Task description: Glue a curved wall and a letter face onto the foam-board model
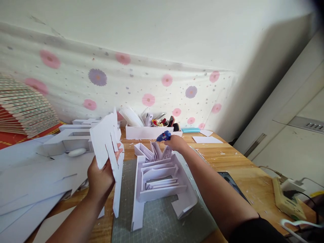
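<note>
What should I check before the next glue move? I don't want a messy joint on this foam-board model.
1. Left hand has a firm grip on the cut foam-board piece: ok.
2. Right hand holds the blue glue gun: ok.
3. Foam-board model rests on the cutting mat: ok.
4. Glue gun hot and loaded: cannot tell.
5. Power strip clear of the model: ok.

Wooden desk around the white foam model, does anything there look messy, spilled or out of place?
Yes. Small white offcuts are scattered over the wooden desk beside the foam model, and loose white sheets lie overlapping at the left.
</note>
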`<state>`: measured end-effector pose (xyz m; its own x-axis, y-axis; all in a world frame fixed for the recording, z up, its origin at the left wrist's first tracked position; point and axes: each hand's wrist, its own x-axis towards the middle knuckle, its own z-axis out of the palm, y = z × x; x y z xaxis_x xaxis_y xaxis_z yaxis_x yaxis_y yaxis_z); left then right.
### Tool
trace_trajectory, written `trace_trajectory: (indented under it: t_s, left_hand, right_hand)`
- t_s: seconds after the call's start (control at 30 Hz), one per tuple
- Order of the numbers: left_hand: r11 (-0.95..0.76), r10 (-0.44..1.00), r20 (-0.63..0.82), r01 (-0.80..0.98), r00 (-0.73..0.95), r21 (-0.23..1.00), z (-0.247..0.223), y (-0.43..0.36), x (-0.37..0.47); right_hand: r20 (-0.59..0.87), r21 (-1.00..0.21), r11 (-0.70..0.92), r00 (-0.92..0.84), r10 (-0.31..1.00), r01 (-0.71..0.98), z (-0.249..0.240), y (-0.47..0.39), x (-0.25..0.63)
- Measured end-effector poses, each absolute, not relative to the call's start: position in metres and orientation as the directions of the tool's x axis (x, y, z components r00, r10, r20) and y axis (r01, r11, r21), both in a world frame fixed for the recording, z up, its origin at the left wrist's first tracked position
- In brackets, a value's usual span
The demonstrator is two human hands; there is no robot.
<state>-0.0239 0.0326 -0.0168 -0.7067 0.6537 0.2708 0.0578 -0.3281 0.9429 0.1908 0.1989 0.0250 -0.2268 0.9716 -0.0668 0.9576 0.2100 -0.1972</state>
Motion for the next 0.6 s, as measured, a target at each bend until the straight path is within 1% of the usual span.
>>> trace_trajectory:
  t_s: [0.13,0.33,0.5,0.6]
  left_hand:
    - [-0.298,0.662,0.231,0.032,-0.713,0.954,-0.014,0.032,-0.022]
    - [-0.312,0.672,0.229,0.012,-0.704,0.95,-0.013,0.031,-0.023]
    - [-0.275,0.683,0.203,0.011,-0.702,0.961,-0.016,0.031,-0.026]
    - [-0.286,0.681,0.215,0.017,-0.7,0.958,-0.014,0.031,-0.025]
  right_hand:
    - [-0.047,-0.253,0.232,-0.251,0.967,0.939,0.022,0.2,0.19]
    - [-0.024,-0.31,0.273,-0.295,0.955,0.911,0.018,0.197,0.183]
    - [-0.021,-0.331,0.283,-0.306,0.952,0.9,0.016,0.196,0.18]
    - [-0.017,-0.331,0.282,-0.304,0.952,0.901,0.017,0.194,0.18]
